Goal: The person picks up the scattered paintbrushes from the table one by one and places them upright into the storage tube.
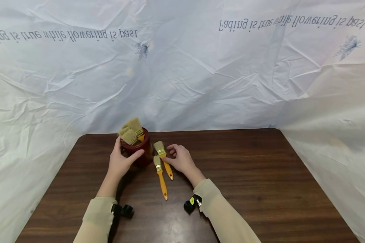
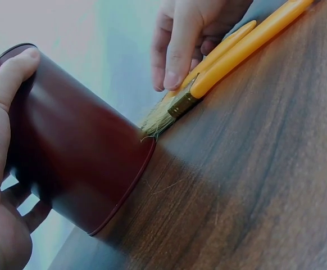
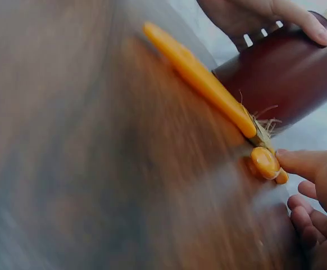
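A dark red cylindrical pot stands at the table's back left, several paintbrushes in it with bristles up. My left hand grips the pot around its side, thumb near the rim; the left wrist view shows the thumb and fingers on its wall. Right of the pot lie two paintbrushes with orange handles, the nearer one and the farther one, bristles pointing away from me. My right hand is at the farther brush, thumb touching it, the other fingers loosely bent and apart from it.
The dark wood-grain table has rounded back corners. A creased white sheet with printed lettering hangs behind it and along both sides. Black wrist cameras sit on both cuffs, the right one near the tabletop.
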Action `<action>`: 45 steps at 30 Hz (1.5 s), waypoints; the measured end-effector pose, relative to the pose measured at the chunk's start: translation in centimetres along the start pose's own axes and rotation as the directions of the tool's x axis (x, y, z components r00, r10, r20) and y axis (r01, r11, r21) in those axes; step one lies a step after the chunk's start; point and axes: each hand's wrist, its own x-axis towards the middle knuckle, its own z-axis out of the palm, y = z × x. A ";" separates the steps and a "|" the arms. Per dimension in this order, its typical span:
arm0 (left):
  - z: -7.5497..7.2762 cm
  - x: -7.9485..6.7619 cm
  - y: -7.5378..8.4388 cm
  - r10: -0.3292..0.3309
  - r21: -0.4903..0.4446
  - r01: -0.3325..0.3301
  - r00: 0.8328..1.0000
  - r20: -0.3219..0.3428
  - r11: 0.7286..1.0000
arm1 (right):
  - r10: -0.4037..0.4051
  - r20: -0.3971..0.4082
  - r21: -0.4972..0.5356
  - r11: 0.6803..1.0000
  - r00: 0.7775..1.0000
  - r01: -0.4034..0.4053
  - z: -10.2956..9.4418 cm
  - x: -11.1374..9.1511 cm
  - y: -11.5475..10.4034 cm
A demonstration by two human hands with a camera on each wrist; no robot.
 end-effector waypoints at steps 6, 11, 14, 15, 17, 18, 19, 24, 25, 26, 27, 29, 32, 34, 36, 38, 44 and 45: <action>-0.1 0.0 0.0 -0.008 -0.004 0.008 1.000 0.001 1.000 | 0.076 0.030 0.001 0.997 0.997 -0.076 -1.8 0.0 0.1; -0.1 0.0 0.0 -0.005 -0.010 0.005 1.000 0.004 1.000 | 0.136 0.031 -0.005 0.991 0.990 -0.136 -3.3 -0.5 0.4; 0.0 0.0 0.0 -0.007 -0.011 0.007 1.000 0.006 1.000 | 0.164 0.018 0.003 0.987 0.986 -0.164 -4.0 -0.9 0.9; 0.0 0.0 -0.1 -0.008 -0.011 0.008 1.000 0.006 1.000 | 0.169 0.013 0.009 0.986 0.986 -0.169 -4.1 -1.1 1.1; 0.0 -0.1 0.0 -0.009 -0.013 0.009 1.000 0.007 1.000 | 0.175 0.001 0.016 0.984 0.984 -0.175 -4.5 -1.4 1.4; 0.0 -0.1 0.0 -0.009 -0.013 0.009 1.000 0.007 1.000 | 0.174 -0.004 0.012 0.985 0.985 -0.174 -4.6 -1.5 1.5; 0.0 -0.1 0.0 -0.009 -0.013 0.009 1.000 0.007 1.000 | 0.170 -0.007 0.010 0.985 0.985 -0.170 -4.7 -1.7 1.6; 0.0 -0.1 0.1 -0.003 -0.007 0.003 1.000 0.004 1.000 | 0.152 -0.016 -0.027 0.988 0.988 -0.152 -4.8 -2.2 2.1; -0.1 -0.1 0.1 -0.003 -0.007 0.003 1.000 0.004 1.000 | 0.147 -0.013 -0.033 0.988 0.989 -0.148 -4.9 -2.2 2.1; -0.1 -0.1 0.1 -0.004 -0.005 0.004 1.000 0.004 1.000 | 0.145 -0.012 -0.041 0.989 0.989 -0.145 -4.9 -2.3 2.2; -0.1 -0.1 0.1 -0.004 -0.004 0.004 1.000 0.004 1.000 | 0.140 -0.008 -0.046 0.989 0.990 -0.140 -4.9 -2.3 2.2; -0.1 -0.1 0.1 -0.006 -0.004 0.006 1.000 0.004 1.000 | 0.127 -0.003 -0.058 0.990 0.992 -0.127 -5.0 -2.4 2.3; 0.0 -0.1 0.2 -0.011 -0.002 0.011 1.000 0.005 1.000 | 0.116 0.002 -0.056 0.992 0.993 -0.115 -5.1 -2.4 2.3; 0.0 -0.2 0.2 -0.012 -0.004 0.012 1.000 0.006 1.000 | 0.117 0.000 -0.040 0.992 0.993 -0.117 -5.3 -2.4 2.4; 0.0 -0.3 0.2 -0.015 -0.005 0.015 1.000 0.006 1.000 | 0.126 -0.002 -0.012 0.992 0.992 -0.126 -5.4 -2.4 2.6; 0.0 -0.4 0.3 -0.018 -0.006 0.018 1.000 0.007 1.000 | 0.131 -0.009 0.025 0.991 0.991 -0.131 -5.6 -2.4 2.7; 0.2 -0.6 0.2 -0.024 0.010 0.024 1.000 -0.001 1.000 | 0.106 -0.014 0.158 0.982 0.994 -0.102 -6.1 -2.3 2.9; 0.2 -0.7 0.2 -0.024 0.010 0.024 1.000 -0.002 1.000 | 0.098 -0.011 0.183 0.979 0.995 -0.095 -6.2 -2.3 2.9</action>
